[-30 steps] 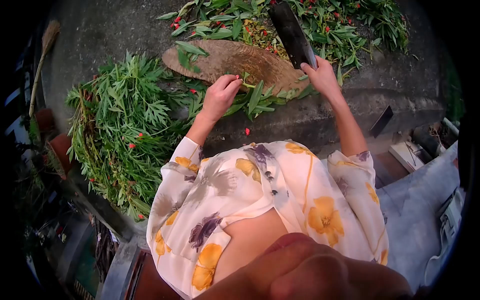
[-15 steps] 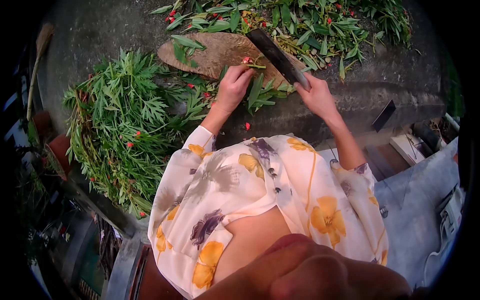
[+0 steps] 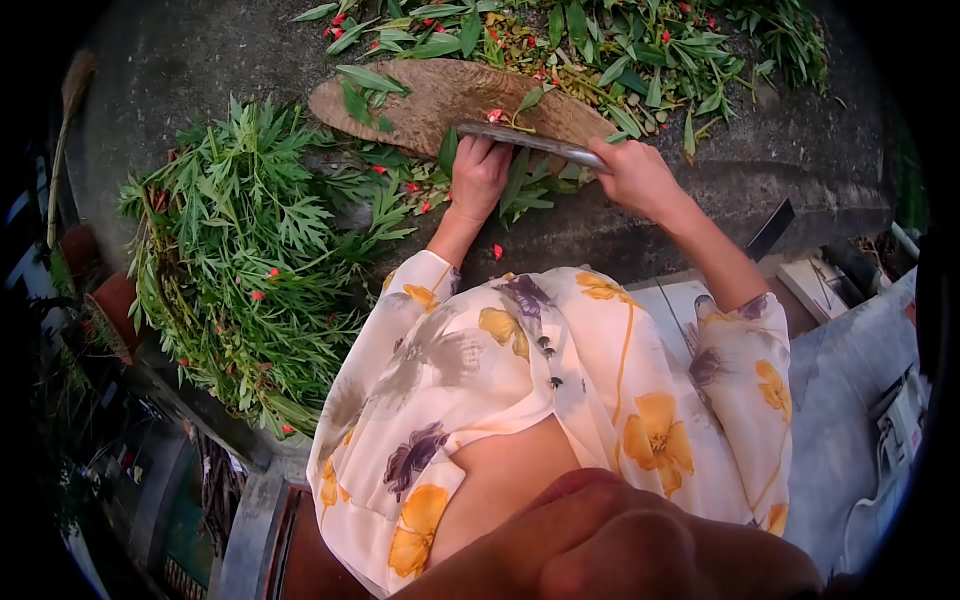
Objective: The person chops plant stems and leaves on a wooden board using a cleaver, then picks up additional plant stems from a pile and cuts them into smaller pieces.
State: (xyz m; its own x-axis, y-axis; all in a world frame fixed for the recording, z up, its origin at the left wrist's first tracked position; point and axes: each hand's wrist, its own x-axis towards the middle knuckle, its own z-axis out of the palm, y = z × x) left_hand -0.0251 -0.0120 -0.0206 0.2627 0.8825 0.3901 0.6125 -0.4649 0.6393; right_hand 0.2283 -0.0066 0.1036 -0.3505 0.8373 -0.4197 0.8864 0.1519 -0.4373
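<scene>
My right hand point(image 3: 635, 178) is closed around the handle of a cleaver point(image 3: 535, 142). Its dark blade reaches leftward over the near part of a worn wooden chopping board point(image 3: 430, 95), edge down. Close to the blade's left end, my left hand point(image 3: 480, 172) is closed in a pinch on a plant stem; the blade partly hides the fingertips. A red flower point(image 3: 495, 116) on a thin green stem shows just beyond the blade. Green leaves point(image 3: 368, 95) lie on the board's left part, and more leaves point(image 3: 525, 185) hang at its near edge.
Left of the board lies a big heap of leafy green stems point(image 3: 260, 240). Cut leaves with red petals point(image 3: 600, 50) spread behind the board on the concrete slab point(image 3: 250, 50). A dark flat blade-like piece point(image 3: 770, 230) sticks out at the slab's right edge. A broom point(image 3: 70, 110) is far left.
The cleaver has come down from a raised slant to lie nearly level across the board, close to my left fingers. My left hand has shifted slightly right.
</scene>
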